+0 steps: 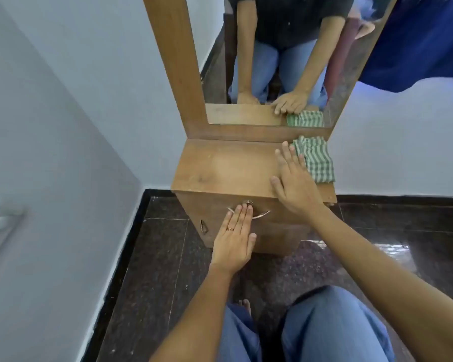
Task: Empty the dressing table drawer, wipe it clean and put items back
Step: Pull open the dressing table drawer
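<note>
A small wooden dressing table (220, 168) stands against the wall with a tall mirror above it. Its drawer (280, 218) is shut, with a curved metal handle (262, 215) and a round lock above the handle. My left hand (233, 239) is flat with straight fingers, its fingertips touching the drawer front at the handle. My right hand (294, 178) lies flat on the tabletop, fingers straight, beside a folded green-and-white checked cloth (318, 160) at the table's right rear corner. Nothing is held in either hand.
The mirror (272, 61) in its wooden frame reflects my arms and knees. A lower cabinet door with a small handle (204, 227) sits below the drawer. Dark polished floor (154, 257) surrounds the table; my knees in blue jeans are close in front. A blue fabric hangs at upper right.
</note>
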`<action>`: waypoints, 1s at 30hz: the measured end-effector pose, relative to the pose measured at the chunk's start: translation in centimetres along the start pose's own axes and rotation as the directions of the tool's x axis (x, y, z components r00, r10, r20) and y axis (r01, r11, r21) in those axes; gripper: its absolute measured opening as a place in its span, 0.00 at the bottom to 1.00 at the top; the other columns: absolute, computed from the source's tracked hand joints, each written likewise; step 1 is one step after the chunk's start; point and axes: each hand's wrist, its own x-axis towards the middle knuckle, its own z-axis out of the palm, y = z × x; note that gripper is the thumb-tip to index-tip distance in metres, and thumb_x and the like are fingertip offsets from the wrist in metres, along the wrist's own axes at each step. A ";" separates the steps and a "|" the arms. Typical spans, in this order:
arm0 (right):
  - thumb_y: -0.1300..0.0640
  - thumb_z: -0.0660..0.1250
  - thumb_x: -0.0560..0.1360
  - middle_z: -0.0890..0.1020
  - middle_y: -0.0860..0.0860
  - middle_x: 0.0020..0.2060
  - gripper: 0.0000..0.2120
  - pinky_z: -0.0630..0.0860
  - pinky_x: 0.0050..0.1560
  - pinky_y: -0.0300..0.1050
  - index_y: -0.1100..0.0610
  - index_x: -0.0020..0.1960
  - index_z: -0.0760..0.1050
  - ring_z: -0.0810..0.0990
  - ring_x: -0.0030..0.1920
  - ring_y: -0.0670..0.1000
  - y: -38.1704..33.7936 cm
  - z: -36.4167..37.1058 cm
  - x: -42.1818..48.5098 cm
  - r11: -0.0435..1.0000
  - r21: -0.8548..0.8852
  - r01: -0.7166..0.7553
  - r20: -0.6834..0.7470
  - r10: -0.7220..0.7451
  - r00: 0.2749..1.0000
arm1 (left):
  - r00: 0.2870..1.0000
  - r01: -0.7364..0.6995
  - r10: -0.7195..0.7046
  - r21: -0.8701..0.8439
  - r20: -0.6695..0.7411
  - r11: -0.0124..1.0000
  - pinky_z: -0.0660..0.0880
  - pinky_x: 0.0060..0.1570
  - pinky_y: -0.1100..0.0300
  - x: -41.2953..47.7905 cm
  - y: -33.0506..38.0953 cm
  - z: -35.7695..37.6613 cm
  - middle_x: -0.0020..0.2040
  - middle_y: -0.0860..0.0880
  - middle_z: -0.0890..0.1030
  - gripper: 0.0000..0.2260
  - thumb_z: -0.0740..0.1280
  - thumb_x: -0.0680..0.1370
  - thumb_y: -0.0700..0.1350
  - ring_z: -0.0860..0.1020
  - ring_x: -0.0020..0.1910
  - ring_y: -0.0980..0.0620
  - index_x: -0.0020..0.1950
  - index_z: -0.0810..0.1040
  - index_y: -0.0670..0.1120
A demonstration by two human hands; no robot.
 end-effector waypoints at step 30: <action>0.56 0.65 0.74 0.48 0.51 0.78 0.37 0.55 0.75 0.49 0.55 0.78 0.51 0.51 0.77 0.49 -4.5 -0.2 -9.5 0.955 0.281 -0.092 0.185 0.040 0.982 | 0.962 0.018 -0.058 -0.152 -0.265 0.988 0.76 0.59 0.55 -8.3 1.1 -10.1 0.61 0.49 0.81 0.16 0.60 0.81 0.48 0.78 0.60 0.52 0.64 0.78 0.45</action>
